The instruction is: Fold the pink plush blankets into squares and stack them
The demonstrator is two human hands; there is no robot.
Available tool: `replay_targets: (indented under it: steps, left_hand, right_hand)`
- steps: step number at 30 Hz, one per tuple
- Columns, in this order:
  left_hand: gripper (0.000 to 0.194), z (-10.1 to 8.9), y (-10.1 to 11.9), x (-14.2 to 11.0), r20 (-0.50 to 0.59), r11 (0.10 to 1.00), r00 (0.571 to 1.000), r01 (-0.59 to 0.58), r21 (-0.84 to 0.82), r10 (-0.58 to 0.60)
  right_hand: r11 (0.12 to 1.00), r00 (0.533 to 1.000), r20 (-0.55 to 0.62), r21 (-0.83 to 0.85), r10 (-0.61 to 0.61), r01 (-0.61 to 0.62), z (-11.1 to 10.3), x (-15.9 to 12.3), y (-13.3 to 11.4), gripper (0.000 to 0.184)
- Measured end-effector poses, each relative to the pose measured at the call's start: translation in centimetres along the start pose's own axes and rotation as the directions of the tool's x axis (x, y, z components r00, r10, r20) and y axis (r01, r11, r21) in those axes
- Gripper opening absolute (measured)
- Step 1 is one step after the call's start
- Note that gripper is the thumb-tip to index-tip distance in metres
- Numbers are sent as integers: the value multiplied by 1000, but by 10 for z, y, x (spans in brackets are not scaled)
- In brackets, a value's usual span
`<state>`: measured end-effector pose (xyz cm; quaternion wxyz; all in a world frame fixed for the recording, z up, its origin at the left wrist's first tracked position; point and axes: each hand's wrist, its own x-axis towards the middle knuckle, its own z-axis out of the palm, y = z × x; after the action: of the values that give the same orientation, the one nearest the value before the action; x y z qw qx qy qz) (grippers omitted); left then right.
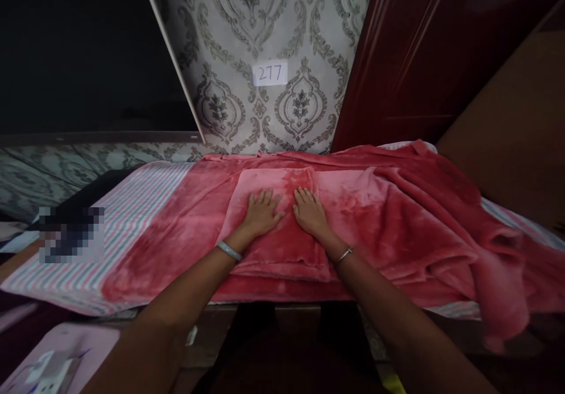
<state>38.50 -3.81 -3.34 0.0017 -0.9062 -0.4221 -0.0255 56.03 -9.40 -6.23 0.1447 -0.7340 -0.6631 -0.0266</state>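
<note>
A red plush blanket lies spread over a bed with a striped sheet. A folded panel of the blanket sits in the middle, near the front edge. My left hand lies flat on this fold with fingers stretched out, a bangle on the wrist. My right hand rests flat beside it, fingers apart, also with a bangle. Both palms press on the fabric and hold nothing. To the right the blanket is bunched in loose folds and hangs over the bed's edge.
A patterned wall with a paper label reading 277 rises behind the bed. A dark screen is at upper left, a dark red door at upper right. A pink item lies at lower left.
</note>
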Motion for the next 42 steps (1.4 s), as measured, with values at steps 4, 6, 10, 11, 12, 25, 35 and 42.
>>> replay_targets:
  steps: [4, 6, 10, 11, 12, 25, 35, 42]
  left_hand:
    - [67, -6, -36, -24, 52, 996, 995, 77, 41, -79]
    - [65, -9, -52, -40, 63, 993, 992, 110, 38, -112]
    - [63, -23, -67, -64, 86, 978, 975, 206, 20, -207]
    - [63, -28, -65, -66, 89, 976, 972, 216, 21, -217]
    - [62, -32, -62, -67, 90, 976, 972, 216, 23, -217]
    - [61, 1, 54, -84, 92, 994, 993, -71, -79, 79]
    - [66, -7, -1, -140, 32, 984, 984, 175, 43, -176]
    - [57, -18, -37, -163, 47, 963, 961, 271, 12, -271]
  right_hand:
    - [1000, 1000, 10, 5, 20, -20, -1, -2, -2, 59]
    - [1000, 1000, 10, 13, 16, -16, -2, -2, -2, 59]
    - [998, 998, 59, 58, 16, -19, -11, 1, 2, 60]
    - [996, 996, 81, 80, 29, -36, -16, 1, 3, 61]
    - [993, 994, 96, 104, 43, -53, -20, 0, 3, 62]
    - [999, 988, 152, 42, -36, 30, -21, -92, -36, 61]
    - [999, 990, 142, 39, -16, 11, -22, -90, -40, 61]
    - [980, 991, 127, 199, -40, 14, -22, -81, -30, 62]
